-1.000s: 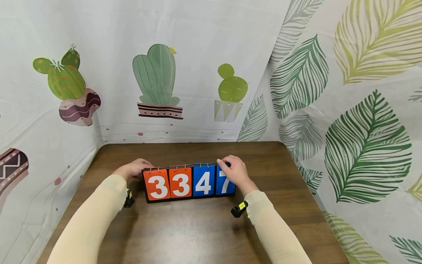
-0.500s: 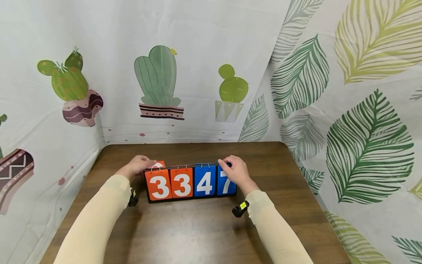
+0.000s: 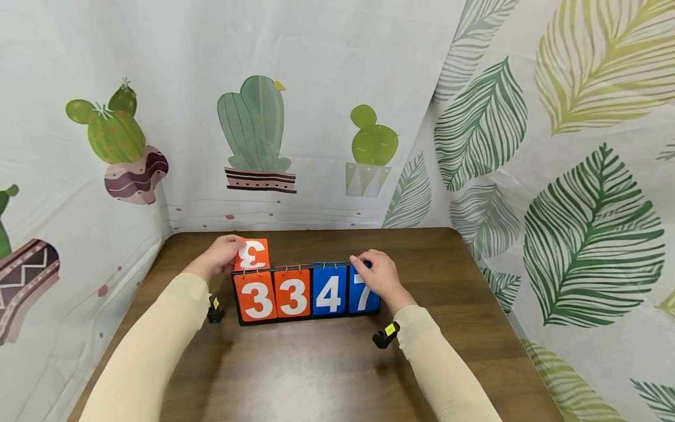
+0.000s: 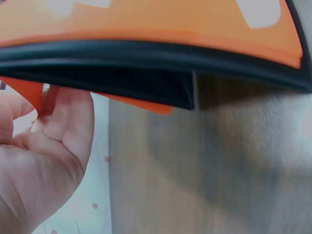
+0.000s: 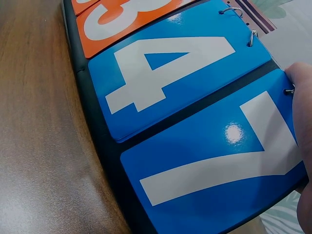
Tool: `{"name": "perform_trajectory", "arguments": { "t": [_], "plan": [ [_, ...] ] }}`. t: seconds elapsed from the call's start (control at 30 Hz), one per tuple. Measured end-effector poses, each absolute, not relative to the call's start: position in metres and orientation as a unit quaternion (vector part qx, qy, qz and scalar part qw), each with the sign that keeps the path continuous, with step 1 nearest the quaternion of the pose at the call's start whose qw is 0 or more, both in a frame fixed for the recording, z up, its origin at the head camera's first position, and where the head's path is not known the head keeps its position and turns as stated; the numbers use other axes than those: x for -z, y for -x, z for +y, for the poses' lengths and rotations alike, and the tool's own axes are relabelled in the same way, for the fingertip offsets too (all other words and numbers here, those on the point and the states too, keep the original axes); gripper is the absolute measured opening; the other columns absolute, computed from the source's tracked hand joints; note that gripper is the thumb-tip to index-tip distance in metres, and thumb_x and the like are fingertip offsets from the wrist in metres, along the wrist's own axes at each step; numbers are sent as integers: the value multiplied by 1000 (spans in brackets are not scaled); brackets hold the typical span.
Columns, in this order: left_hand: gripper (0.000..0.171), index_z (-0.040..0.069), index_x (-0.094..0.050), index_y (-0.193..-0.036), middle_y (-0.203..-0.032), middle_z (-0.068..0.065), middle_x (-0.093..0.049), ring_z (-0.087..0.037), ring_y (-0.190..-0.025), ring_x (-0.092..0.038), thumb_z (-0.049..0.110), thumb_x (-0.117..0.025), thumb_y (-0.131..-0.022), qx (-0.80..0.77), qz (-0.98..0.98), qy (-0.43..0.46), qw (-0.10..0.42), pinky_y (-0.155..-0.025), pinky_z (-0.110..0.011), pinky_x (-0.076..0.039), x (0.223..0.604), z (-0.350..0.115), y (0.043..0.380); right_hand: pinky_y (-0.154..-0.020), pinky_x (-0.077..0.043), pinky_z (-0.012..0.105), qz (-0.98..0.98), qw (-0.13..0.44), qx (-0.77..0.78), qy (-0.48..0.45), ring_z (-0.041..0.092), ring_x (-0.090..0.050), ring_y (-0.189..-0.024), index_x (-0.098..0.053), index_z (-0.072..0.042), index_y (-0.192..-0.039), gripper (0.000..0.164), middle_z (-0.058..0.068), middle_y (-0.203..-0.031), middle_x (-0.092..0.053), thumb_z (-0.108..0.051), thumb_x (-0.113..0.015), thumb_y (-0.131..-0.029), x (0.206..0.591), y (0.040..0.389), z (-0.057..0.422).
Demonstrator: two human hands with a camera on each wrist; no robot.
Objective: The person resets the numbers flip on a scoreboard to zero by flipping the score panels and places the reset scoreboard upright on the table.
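A flip scoreboard (image 3: 310, 316) stands on the table, its front cards reading 3, 3, 4 and 7. The two left cards are orange, the two right ones blue, all hung on metal rings. Behind its left end my left hand (image 3: 221, 255) pinches an orange card (image 3: 258, 251) by its left edge; this card stands up above the top edge and shows an upside-down 3. In the left wrist view, fingers and thumb close on orange card behind the black frame. My right hand (image 3: 381, 274) grips the top right corner, its thumb over the blue 7 card (image 5: 219, 156).
The scoreboard stands on a brown wooden table (image 3: 295, 375). A white cloth with printed cacti (image 3: 258, 129) hangs behind the table, and a leaf-patterned cloth (image 3: 590, 234) hangs on the right. Black cameras (image 3: 386, 335) sit on both wrists.
My left hand has risen from behind the left end, lifting an orange card up over the scoreboard's top edge. My right hand keeps its grip on the right corner.
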State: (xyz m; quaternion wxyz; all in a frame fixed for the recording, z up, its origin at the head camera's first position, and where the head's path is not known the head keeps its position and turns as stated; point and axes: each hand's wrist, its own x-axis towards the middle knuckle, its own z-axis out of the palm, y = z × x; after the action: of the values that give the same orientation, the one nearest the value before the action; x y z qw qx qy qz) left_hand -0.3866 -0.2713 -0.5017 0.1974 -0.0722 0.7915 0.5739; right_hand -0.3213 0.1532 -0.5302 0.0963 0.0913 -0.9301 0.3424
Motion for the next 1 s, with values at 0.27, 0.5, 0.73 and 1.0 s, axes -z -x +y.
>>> {"name": "perform_trajectory", "arguments": {
  "t": [0.27,0.5,0.73,1.0],
  "plan": [
    [55,8,-26,-158,-116,-7,-60,-15,-90,-70,29,-41,-110,-633,744,86,196,-83,-40,-62,494,-264,391,-97,-54,51,-931,92,-341,-89,24,-64,-106,-77,-21,-101,42,0,-108,-73,-58,-55,-101,531,322,155],
    [60,10,-17,-163,-111,-1,-63,-13,-89,-70,28,-40,-111,-649,735,52,187,-80,-38,-62,479,-263,391,-96,-54,51,-928,93,-349,-88,24,-64,-106,-77,-22,-101,42,-1,-106,-73,-58,-56,-100,533,322,155],
    [52,8,-29,-157,-98,4,-70,-13,-85,-73,28,-42,-111,-649,739,26,181,-78,-40,-63,465,-262,382,-96,-54,50,-926,102,-351,-93,24,-64,-105,-77,-22,-99,40,0,-104,-73,-57,-57,-100,534,322,154],
    [51,7,-33,-155,-106,3,-70,-17,-90,-75,28,-46,-110,-638,751,-7,170,-82,-43,-63,442,-263,362,-97,-53,51,-927,102,-348,-95,25,-64,-106,-77,-21,-100,42,0,-107,-73,-57,-56,-100,534,322,154]
  ]
}}
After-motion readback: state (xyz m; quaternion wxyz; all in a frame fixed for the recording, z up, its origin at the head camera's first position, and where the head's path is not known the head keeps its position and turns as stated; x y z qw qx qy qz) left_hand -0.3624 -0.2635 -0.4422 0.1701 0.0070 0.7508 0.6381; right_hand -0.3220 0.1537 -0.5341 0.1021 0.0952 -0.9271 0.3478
